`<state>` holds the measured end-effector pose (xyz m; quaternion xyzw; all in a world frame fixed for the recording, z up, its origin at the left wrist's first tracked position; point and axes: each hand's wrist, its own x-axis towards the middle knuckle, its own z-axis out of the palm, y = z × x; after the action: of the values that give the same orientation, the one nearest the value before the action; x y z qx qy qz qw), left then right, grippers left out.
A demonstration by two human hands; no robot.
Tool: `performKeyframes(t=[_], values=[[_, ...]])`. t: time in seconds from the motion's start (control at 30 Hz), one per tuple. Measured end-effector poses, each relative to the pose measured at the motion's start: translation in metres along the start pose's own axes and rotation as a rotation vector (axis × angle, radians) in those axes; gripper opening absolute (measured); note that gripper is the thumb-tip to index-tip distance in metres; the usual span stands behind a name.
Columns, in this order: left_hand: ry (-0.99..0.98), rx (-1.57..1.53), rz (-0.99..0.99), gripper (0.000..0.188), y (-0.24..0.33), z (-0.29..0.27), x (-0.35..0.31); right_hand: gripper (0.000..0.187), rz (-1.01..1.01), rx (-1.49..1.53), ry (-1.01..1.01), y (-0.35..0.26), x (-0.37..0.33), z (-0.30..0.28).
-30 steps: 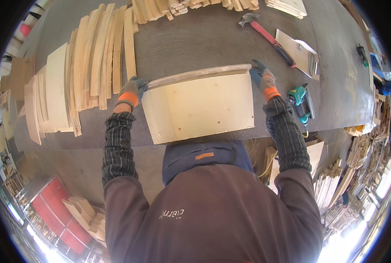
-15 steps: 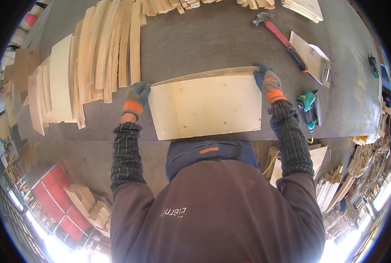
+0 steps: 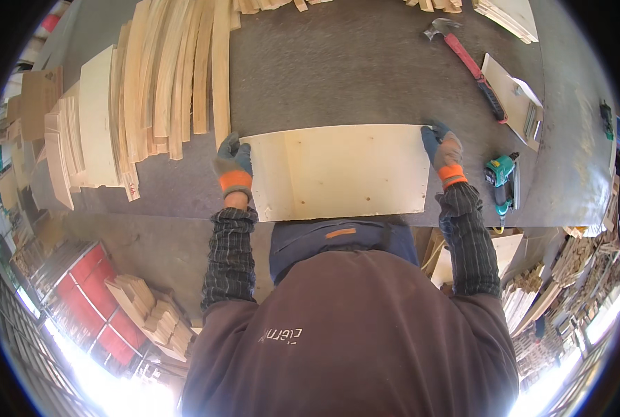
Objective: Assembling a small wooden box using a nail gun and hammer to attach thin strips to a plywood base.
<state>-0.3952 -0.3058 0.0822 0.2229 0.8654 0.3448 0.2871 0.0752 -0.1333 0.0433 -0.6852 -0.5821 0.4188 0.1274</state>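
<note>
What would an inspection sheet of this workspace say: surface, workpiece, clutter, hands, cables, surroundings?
Surface: dark table, with wood and tools on it.
Workpiece: pale board between the hands, near the table's front edge; a few dark spots on its face.
Clutter: strips at left; hammer and green tool at right.
Hands: left hand at the board's left end, right hand at its right; both gloved.
Cables: yellow cord below the green tool.
Surroundings: red panels lower left.

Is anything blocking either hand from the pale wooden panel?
Nothing visible: the left hand and right hand are at the far corners of the pale wooden panel. The claw hammer and green nail gun lie farther right, out of the way.
</note>
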Motion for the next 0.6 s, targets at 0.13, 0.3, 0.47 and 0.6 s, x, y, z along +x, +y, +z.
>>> performKeyframes(t=[0.13, 0.3, 0.47, 0.6], values=[[0.024, 0.046, -0.089, 0.037, 0.001, 0.004, -0.005, 0.029, 0.119, 0.056, 0.036, -0.022, -0.018, -0.003], [0.048, 0.116, -0.092, 0.038, 0.002, 0.003, -0.01, 0.034, 0.065, 0.1, 0.169, -0.027, -0.031, 0.006], [0.107, 0.06, -0.102, 0.034, 0.001, 0.013, -0.019, 0.038, 0.035, -0.118, 0.219, -0.032, -0.038, 0.007], [0.141, -0.117, -0.171, 0.03, -0.001, 0.017, -0.021, 0.039, 0.033, -0.159, 0.258, -0.032, -0.041, 0.014]])
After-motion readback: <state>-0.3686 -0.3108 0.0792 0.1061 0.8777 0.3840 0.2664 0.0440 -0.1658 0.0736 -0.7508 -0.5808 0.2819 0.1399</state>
